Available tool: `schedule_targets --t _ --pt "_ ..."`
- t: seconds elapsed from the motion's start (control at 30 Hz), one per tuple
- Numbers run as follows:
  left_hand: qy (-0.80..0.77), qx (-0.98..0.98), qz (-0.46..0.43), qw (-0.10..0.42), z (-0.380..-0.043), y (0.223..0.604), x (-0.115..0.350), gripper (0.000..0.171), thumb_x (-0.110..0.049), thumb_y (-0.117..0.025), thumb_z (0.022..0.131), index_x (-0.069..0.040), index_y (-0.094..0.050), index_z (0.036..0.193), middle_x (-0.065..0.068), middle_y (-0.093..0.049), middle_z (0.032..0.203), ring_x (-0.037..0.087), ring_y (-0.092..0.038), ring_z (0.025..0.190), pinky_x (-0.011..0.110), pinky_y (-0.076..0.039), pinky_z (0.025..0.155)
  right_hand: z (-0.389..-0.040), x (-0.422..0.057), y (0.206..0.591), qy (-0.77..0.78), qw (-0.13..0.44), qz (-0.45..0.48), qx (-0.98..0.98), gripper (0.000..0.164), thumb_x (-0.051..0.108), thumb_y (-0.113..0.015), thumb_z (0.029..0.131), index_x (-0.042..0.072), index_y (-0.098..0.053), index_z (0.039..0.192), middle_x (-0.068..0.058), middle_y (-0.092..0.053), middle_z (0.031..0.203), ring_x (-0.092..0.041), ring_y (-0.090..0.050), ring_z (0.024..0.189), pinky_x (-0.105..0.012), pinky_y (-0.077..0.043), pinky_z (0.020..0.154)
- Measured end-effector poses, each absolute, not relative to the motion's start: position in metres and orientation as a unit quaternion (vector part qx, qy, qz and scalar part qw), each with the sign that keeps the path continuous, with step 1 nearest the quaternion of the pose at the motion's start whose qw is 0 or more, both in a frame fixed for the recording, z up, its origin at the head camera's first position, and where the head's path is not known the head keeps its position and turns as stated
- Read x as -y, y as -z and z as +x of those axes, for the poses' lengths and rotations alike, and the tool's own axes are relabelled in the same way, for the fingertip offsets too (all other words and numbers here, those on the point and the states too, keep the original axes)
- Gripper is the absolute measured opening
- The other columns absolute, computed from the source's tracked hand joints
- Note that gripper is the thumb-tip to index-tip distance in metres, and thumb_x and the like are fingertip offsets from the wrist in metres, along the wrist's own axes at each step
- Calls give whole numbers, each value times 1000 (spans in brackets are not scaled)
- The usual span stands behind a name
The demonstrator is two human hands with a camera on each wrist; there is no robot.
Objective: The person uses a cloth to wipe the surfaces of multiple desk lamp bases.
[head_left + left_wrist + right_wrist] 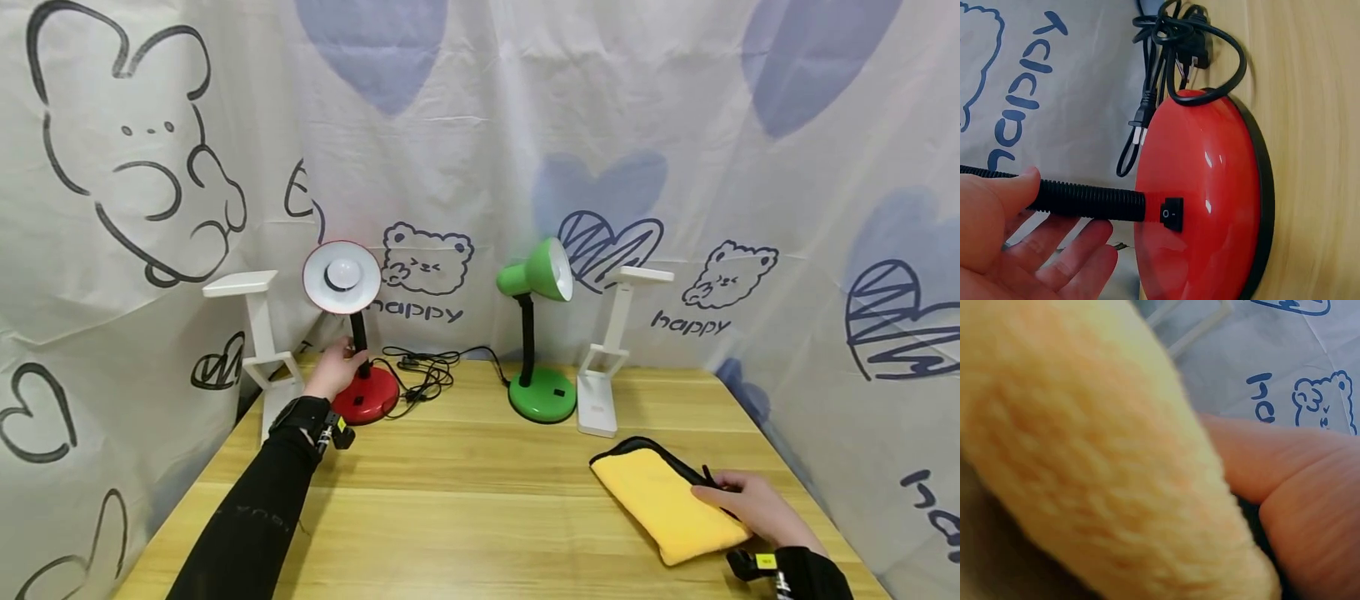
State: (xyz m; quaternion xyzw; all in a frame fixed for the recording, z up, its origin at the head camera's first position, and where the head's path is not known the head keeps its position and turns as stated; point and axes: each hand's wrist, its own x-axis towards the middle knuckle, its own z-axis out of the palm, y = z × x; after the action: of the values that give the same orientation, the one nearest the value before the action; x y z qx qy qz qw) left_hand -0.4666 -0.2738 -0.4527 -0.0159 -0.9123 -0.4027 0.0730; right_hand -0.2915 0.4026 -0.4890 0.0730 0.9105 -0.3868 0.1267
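Observation:
My left hand [335,369] holds the black flexible neck [1088,199] of a red desk lamp, thumb on one side and fingers on the other. The lamp's round red base [366,395] stands on the table, a small black switch [1173,214] beside the neck. Its white-lined shade [342,277] faces forward, showing a white bulb. At the right, my right hand [757,506] grips the edge of a folded yellow cloth [667,504] with a dark border. Fuzzy yellow fabric [1097,456] fills much of the right wrist view; the fingertips are hidden behind it.
A green desk lamp [542,396] stands at the back centre. White folding lamps stand on its right [597,404] and at the far left [258,325]. Black cords [427,371] lie bundled by the red base. A printed curtain surrounds the wooden table [465,500].

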Motion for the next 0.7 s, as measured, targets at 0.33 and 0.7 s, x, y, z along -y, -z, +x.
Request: schedule_targets --t 0.33,0.7 --pt "319 942 -12 104 -440 449 269 39 -28 -51 101 2 -51 126 28 -62 118 43 -57 111 54 -43 95 -294 -400 490 358 137 32 -923 49 51 -62 90 11 -40 72 1 -34 62 -14 -40 58 -28 -30 57" --pt "307 947 -49 85 -397 445 237 39 -37 -56 98 -7 -58 122 16 -67 108 33 -61 102 46 -47 84 -290 -395 483 454 150 -10 -878 41 37 -60 95 2 -50 77 0 -45 70 -13 -46 64 -28 -38 60"
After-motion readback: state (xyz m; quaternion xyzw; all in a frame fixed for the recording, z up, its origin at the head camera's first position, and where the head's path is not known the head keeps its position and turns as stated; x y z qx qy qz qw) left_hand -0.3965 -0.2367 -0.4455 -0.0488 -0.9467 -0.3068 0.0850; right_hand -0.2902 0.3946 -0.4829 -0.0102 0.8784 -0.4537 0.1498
